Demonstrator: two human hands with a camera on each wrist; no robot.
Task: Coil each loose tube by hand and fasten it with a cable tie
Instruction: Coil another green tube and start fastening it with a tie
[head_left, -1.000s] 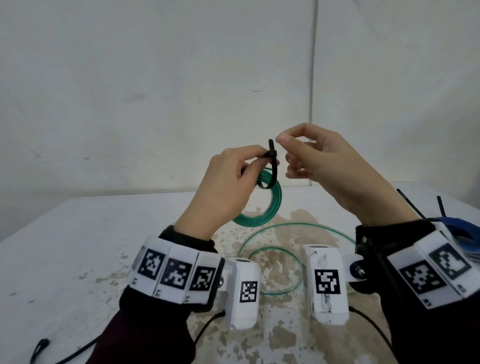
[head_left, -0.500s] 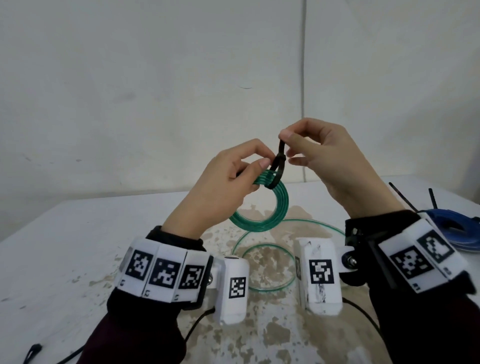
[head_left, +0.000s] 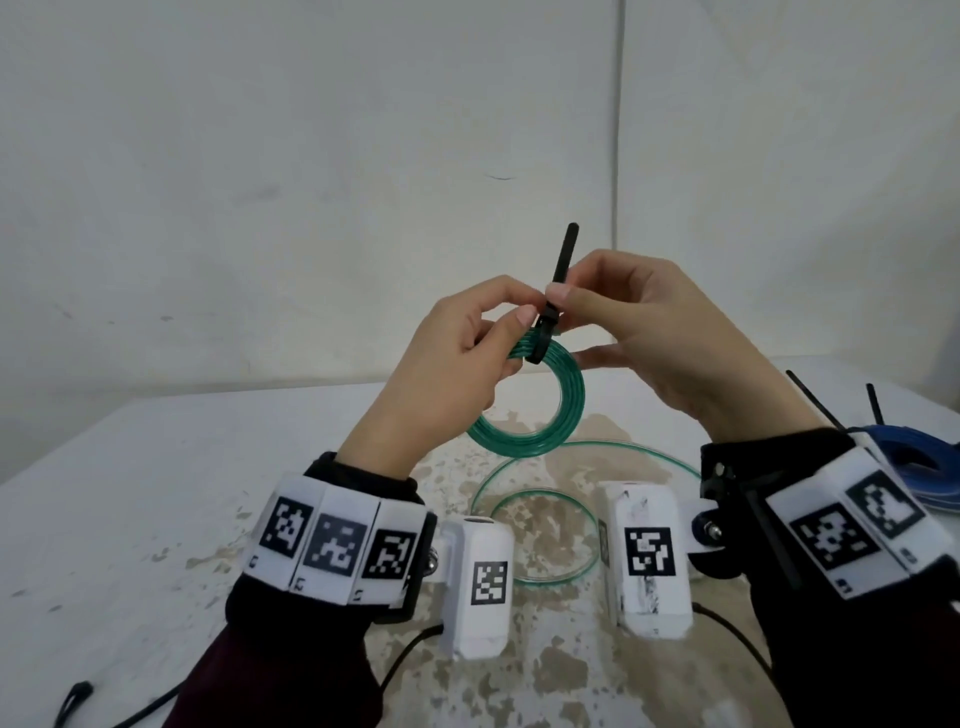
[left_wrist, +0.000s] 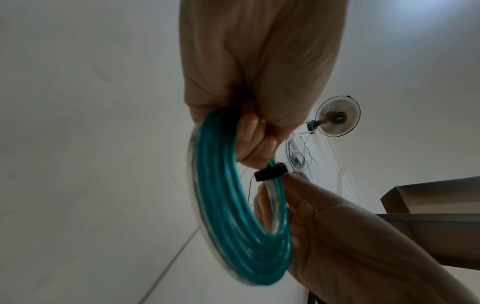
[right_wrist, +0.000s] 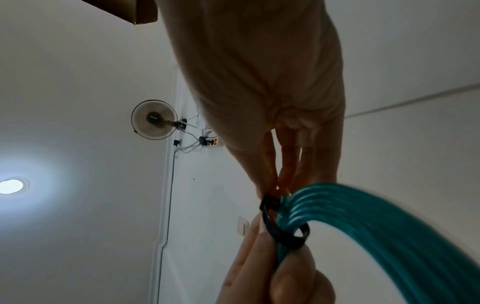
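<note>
A coiled green tube (head_left: 540, 415) hangs upright in the air above the table. My left hand (head_left: 511, 332) grips the coil (left_wrist: 228, 205) at its top, thumb and fingers pinched round the strands. A black cable tie (head_left: 551, 312) loops round the coil (right_wrist: 363, 222) there, its free tail sticking up. My right hand (head_left: 563, 301) pinches that tail just above the tie's head. The tie's loop (right_wrist: 283, 230) still sits loose round the strands, and its band (left_wrist: 270, 174) crosses the coil's top in the left wrist view.
Loose green tube (head_left: 540, 499) lies in wide loops on the worn white table (head_left: 130, 519) below my hands. A blue coil (head_left: 919, 457) with black ties (head_left: 810, 400) sticking up sits at the right edge. A wall stands close behind.
The tie's tail has been drawn up through its head, so it now stands well above my fingers and the loop is smaller. Both hands have shifted slightly together.
</note>
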